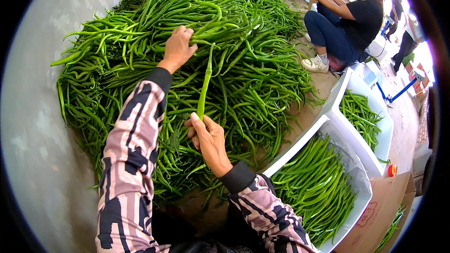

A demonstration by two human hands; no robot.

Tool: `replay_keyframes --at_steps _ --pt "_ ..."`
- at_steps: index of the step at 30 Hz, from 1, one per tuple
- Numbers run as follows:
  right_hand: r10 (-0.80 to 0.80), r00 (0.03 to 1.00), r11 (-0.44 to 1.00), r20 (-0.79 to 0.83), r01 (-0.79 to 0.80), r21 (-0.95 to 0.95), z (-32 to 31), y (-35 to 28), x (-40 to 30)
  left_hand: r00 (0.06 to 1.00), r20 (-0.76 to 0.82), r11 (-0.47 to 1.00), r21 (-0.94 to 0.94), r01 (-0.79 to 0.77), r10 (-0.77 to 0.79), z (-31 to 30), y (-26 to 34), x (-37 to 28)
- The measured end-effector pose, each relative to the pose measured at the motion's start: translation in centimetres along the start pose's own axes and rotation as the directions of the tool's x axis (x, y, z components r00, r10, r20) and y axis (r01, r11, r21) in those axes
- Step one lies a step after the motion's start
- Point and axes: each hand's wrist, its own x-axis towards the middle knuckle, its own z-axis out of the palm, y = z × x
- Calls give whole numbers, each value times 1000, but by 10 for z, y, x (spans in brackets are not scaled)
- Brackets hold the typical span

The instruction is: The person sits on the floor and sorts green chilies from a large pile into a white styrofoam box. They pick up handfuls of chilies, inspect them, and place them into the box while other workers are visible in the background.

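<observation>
A large heap of long green chili peppers (246, 84) lies on the floor before me. My left hand (179, 47) rests on the upper middle of the heap, fingers bent against the peppers; whether it grips any is not clear. In my right hand (209, 140), a single light green chili pepper (204, 93) points up and away, its lower end pinched between thumb and fingers and its thin curved stem at the top. This hand is above the near part of the heap, right of my left forearm.
Close at my right stands a white foam box (364, 189) of peppers laid lengthwise, with a second foam box (383, 147) beyond it. A cardboard box (376, 207) is at lower right. A grey wall (52, 77) bounds the left. A seated co-worker (351, 24) holds peppers at upper right.
</observation>
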Motion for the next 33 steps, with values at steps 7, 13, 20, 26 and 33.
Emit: replay_keyframes --at_steps 7,13,20,26,33 --pt "-3 1000 1000 -8 3 31 -2 -3 -3 975 206 968 -249 -26 79 -57 -23 -4" --pt "1 1000 999 -2 -1 51 -1 -6 -3 960 271 990 -137 -29 65 -82 -15 -14" --pt "-6 1000 996 -3 6 90 12 4 -4 971 222 995 -50 -84 93 -109 -19 -8" --pt "-123 983 992 -135 125 10 -24 11 9 867 495 981 -128 144 -63 -158 16 -15" --pt "-41 999 995 -15 43 94 -19 17 11 837 392 709 -457 537 -382 -211 -44 -106"
